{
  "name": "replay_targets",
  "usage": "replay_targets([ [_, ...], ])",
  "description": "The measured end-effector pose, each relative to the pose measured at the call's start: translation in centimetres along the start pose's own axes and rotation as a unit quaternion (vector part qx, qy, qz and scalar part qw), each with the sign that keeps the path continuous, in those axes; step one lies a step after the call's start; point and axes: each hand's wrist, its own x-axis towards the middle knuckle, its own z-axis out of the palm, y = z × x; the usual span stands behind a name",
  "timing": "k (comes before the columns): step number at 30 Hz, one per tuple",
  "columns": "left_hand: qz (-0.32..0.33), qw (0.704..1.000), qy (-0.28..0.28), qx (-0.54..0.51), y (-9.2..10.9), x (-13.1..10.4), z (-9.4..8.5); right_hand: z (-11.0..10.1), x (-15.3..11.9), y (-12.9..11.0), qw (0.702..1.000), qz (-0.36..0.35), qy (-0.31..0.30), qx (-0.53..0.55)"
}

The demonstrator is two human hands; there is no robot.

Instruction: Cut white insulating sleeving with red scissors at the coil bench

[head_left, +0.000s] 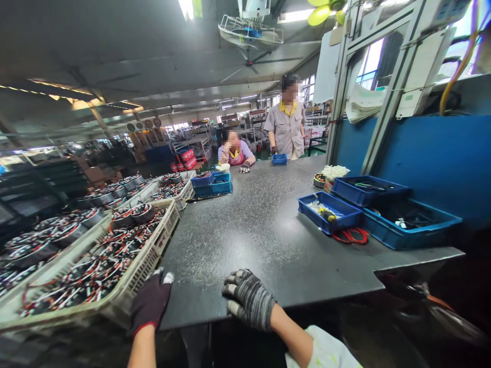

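My left hand, in a dark knitted glove with white fingertips, rests at the table's left edge beside a white plastic crate. Its fingers look apart and nothing shows in them. My right hand wears a grey-and-black striped glove and lies palm down, fingers loosely extended, on the front of the dark metal table. No object is visible under it. Coils of wire with red, black and white leads fill the crate, some around metal rings.
Blue bins with small parts stand at the table's right, near red-handled scissors. Further blue bins sit at the far left. Across the table, one person leans on it and another stands behind a small blue bin.
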Motion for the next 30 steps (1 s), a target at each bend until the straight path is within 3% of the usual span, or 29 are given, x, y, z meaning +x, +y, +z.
replay_targets([
  [12, -0.01, 1.0, -0.013, 0.003, 0.3, 0.1, -0.1, -1.1, 0.2, -0.8, 0.999, 0.023, -0.041, -0.01],
  [21, -0.009, 1.0, -0.012, 0.008, 0.3, 0.0, -0.2, -0.6, 0.0, -0.5, 1.0, -0.001, -0.001, -0.013],
  [30, -0.009, 1.0, -0.009, -0.011, 0.2, 0.2, 0.1, -1.2, -0.1, -0.9, 1.0, 0.006, -0.022, -0.01],
])
